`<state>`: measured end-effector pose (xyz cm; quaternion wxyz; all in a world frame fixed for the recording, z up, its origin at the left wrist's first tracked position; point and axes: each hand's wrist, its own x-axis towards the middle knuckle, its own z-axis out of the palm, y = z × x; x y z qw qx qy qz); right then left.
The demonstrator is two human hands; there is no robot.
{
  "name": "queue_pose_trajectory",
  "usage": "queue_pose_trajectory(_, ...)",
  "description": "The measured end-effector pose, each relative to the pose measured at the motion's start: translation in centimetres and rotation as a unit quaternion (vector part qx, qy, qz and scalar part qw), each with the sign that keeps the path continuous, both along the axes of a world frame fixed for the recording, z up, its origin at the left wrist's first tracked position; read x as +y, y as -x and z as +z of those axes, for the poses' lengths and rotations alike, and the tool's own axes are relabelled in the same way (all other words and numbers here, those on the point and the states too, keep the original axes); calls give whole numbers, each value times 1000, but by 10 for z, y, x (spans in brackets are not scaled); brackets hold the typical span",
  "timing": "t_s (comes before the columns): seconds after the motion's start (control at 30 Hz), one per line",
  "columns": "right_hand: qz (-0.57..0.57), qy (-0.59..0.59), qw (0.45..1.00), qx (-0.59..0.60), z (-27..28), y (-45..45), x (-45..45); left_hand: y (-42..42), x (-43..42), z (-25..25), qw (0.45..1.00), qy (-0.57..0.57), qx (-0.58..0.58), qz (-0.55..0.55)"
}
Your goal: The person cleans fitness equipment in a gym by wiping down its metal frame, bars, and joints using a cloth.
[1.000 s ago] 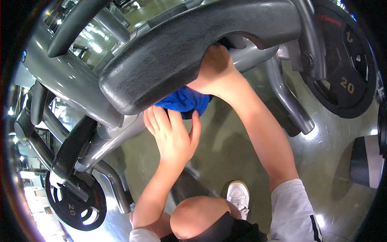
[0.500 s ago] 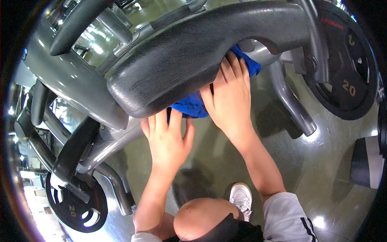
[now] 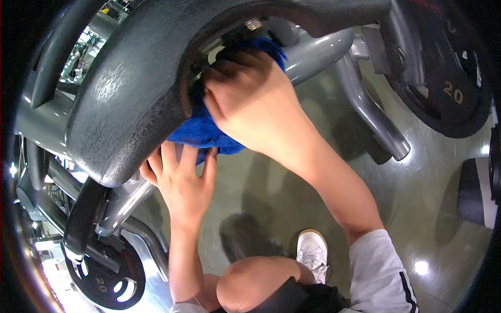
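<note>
My right hand (image 3: 253, 101) is closed around a blue cloth (image 3: 201, 128), its curled fingers up in the curved hollow beneath a large black padded piece (image 3: 125, 78). Part of the cloth hangs below the pad's edge, and a corner shows above my knuckles. Lower down on the left, my left hand (image 3: 180, 180) reaches up with fingers stretched and apart. Its fingertips go out of sight under the pad and the cloth's lower edge, and its thumb lies near the cloth.
Grey metal tubes (image 3: 326, 52) of a gym machine run behind the pad. Black weight plates hang at the right (image 3: 443, 88) and lower left (image 3: 107, 276). A bent tube leg (image 3: 373, 115) reaches down on the right. My white shoe (image 3: 313, 253) rests on the shiny floor.
My right hand has moved left and deeper under the pad, its fingers now curled rather than extended. The pad appears closer and farther left in view, and the left hand sits lower and farther left.
</note>
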<state>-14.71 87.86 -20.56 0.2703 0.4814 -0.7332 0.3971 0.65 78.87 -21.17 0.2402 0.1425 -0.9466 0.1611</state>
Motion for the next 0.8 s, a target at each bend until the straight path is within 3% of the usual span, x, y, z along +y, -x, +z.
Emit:
queue_pose_trajectory(0.1, 22, -100, 995, -20, 14, 17, -18, 0, 0, 1, 1000, 3, 2, -9)
queue_pose_trajectory(0.2, -27, -100, 995, 12, 25, 24, -26, 0, 0, 0, 1000, -5, 9, -15)
queue_pose_trajectory(0.37, 15, 64, 996, 59, 11, 29, -40, 1, 6, 2, 999, -14, 30, -34)
queue_pose_trajectory(0.43, -117, 78, 978, 157, 7, 25, -38, 2, 8, 4, 999, -19, 26, -39)
queue_pose_trajectory(0.47, -120, 79, 977, 159, 9, 21, -35, 2, 9, 4, 999, -18, 29, -43)
queue_pose_trajectory(0.57, -104, 56, 992, 35, 7, 7, -22, -2, 9, 5, 999, -26, 16, -35)
queue_pose_trajectory(0.7, -141, 60, 987, 39, -7, -9, -8, -5, 7, 5, 999, -27, 0, -44)
queue_pose_trajectory(0.8, -87, 70, 993, -39, -23, -13, 1, -4, 8, 4, 999, -22, 1, -47)
